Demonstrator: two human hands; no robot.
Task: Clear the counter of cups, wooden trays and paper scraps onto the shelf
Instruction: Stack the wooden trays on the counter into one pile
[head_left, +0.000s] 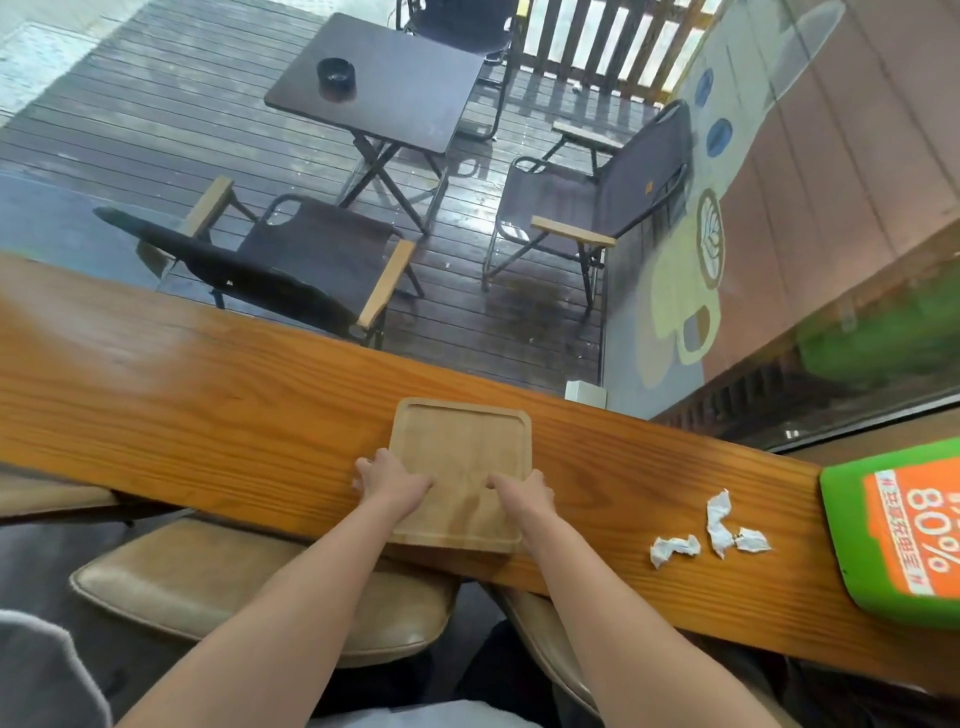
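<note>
You have the wooden tray (460, 441) held from both sides. Your left hand (392, 480) is on its left rim and your right hand (522, 491) is on its right rim. On each hand the thumb lies on the tray floor and the fingers (364, 470) curl over the outer edge, so both hands grip the tray. Holding it evenly on opposite sides looks meant to keep it level when it comes up off the desk (208, 395).

The tray sits between your two sets of fingers, with its near edge close to the desk's front edge. I cannot tell whether it is resting flat or already slightly raised. It is empty, with no cup or paper in its recess, so nothing can slide off it.

Three crumpled paper scraps (719, 519) lie loose on the desk, well to the right of your right fingers. Just beyond them is a green and orange sign (893, 530). No cups and no shelf are in view. The scraps will probably need a separate pick, or could ride in the empty tray.
</note>
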